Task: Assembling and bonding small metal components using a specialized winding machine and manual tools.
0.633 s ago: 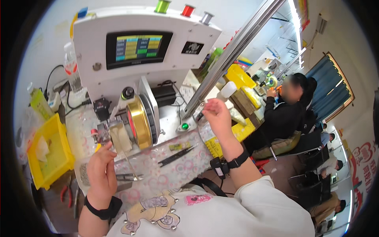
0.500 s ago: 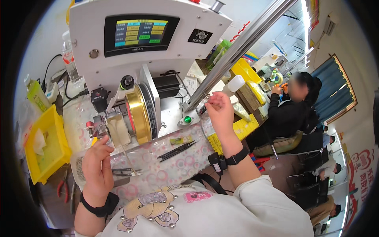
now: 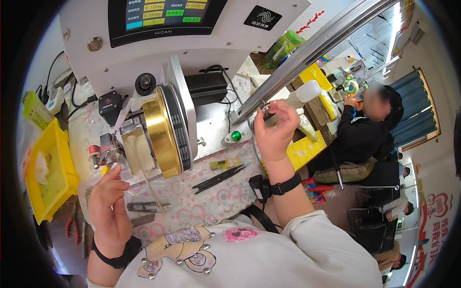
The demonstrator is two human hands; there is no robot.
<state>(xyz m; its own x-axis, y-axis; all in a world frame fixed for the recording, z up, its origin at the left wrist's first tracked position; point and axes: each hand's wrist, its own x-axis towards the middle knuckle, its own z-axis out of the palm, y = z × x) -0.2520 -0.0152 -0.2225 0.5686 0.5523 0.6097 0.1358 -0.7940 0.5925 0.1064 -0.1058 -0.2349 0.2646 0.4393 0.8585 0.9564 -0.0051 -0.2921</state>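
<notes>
The left hand is held forward, index finger foremost and the others bent, while the right forearm slants up to the right hand, raised higher with fingers curled.

There is passage above the black tweezers; beyond, the gold wheel and slanted metal post obstruct.

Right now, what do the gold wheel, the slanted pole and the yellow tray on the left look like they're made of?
Gold wheel: probably polished metal, given its bright, mirror-like highlights, though gold-coated plastic can't be ruled out. Slanted pole: likely bare metal, silvery with long, sharp reflections. Yellow tray: apparently moulded plastic, evenly coloured with a soft sheen.
</notes>
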